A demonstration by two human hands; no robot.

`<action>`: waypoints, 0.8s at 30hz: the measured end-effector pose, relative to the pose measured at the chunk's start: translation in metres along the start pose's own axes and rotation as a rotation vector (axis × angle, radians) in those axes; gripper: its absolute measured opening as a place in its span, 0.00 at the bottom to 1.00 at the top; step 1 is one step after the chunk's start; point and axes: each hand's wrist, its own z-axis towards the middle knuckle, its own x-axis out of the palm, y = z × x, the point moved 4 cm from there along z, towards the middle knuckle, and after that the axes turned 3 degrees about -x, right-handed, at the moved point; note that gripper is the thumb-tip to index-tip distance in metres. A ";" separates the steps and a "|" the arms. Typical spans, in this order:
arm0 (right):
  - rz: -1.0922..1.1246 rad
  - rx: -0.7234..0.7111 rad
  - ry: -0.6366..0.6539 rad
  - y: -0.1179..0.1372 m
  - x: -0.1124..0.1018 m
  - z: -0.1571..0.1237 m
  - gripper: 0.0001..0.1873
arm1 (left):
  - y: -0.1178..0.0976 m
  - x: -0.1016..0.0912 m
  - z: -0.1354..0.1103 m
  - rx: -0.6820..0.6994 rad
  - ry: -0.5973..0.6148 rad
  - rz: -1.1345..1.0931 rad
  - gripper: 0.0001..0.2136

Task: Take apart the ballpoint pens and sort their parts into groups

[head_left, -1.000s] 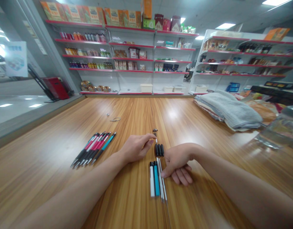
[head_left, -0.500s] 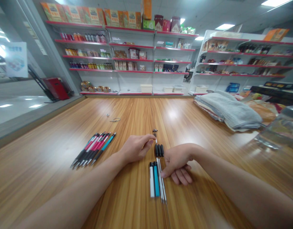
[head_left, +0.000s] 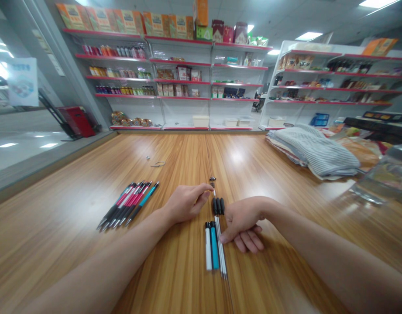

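While the thumb and forefinger (head_left: 204, 190) of the left hand (head_left: 186, 204) nearly close just beside the white end of a pen refill (head_left: 214, 192), too close to tell whether they grip it, the loosely curled fingers (head_left: 249, 242) of the right hand (head_left: 243, 219) hold nothing, the forefinger's tip at or just beside a bundle of thin white refills (head_left: 221, 250). Three black pen grips (head_left: 218, 206) lie side by side between the hands, a small metal pen tip (head_left: 213, 179) just above them, while a white barrel (head_left: 208, 246) and a teal barrel (head_left: 214, 247) lie beside the refills. To the left, assembled pink and teal retractable pens (head_left: 128, 204) sit fanned on the wooden table (head_left: 56, 253), a small wire ring (head_left: 158, 164) farther off. Folded striped cloth (head_left: 314, 152) lies to the right, and red-edged shop shelves (head_left: 168, 65) stocked with packaged goods stand behind.
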 end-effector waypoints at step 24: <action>0.143 -0.109 -0.193 -0.006 -0.017 -0.017 0.28 | 0.005 0.001 -0.001 -0.071 0.022 -0.061 0.11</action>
